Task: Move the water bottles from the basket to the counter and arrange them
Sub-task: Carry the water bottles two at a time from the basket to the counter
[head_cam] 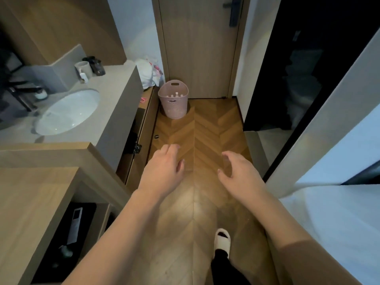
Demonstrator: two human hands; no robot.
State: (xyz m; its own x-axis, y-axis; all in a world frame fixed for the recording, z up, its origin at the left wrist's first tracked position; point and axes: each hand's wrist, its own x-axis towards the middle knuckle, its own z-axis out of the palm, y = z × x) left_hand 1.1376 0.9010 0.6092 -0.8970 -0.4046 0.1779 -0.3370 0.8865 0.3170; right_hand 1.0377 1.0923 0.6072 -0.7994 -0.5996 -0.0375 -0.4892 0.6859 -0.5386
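Note:
A pink plastic basket [173,103] stands on the wooden floor at the foot of the door, far ahead of me. White caps of several water bottles [176,94] poke up inside it. The grey counter [115,87] with a white sink [67,112] runs along my left. My left hand [164,167] and my right hand [236,171] hang in the air over the floor, well short of the basket. Both have relaxed, loosely spread fingers and hold nothing.
Cups and a dark jar [90,66] stand at the counter's back corner beside a white plastic bag [149,72]. A wooden shelf unit [41,194] is at my near left, a bed edge [339,223] at right. My slippered foot [222,240] is on the herringbone floor.

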